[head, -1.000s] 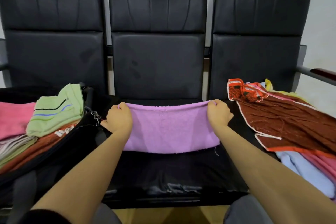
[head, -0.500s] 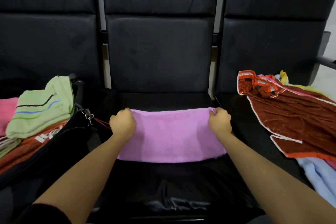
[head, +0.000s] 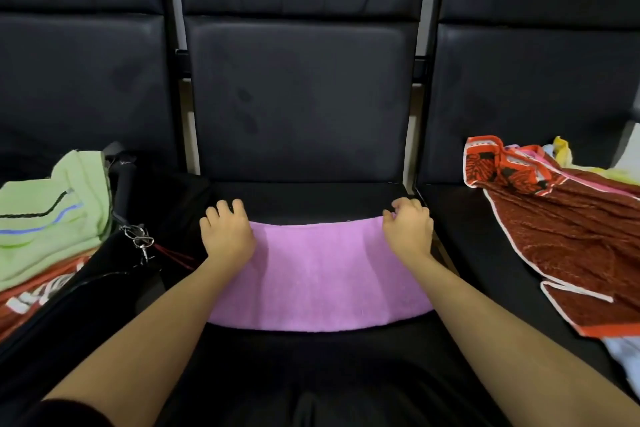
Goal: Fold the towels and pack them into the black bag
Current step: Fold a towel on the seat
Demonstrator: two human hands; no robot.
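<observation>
Purple towel [head: 318,274] lay folded flat across the middle black seat [head: 311,199], long edge running left to right. Left hand [head: 227,236] rested on the towel's far left corner, palm down, fingers bent with the tips reaching past the edge onto the seat; whether it gripped the cloth could not be told. Right hand [head: 408,232] sat on the far right corner, fingers curled and pinching the towel's edge between thumb and fingertips. Both forearms lay over the towel's ends.

Black bag [head: 114,274] stood open on the left seat, just beside the towel, with a metal clip [head: 140,241] on its rim. Inside it: a light green towel [head: 48,218] on top of an orange-red one [head: 38,291]. On the right seat, apart from the purple towel, a heap of unfolded towels topped by a dark red towel [head: 575,239] with white and orange edging.
</observation>
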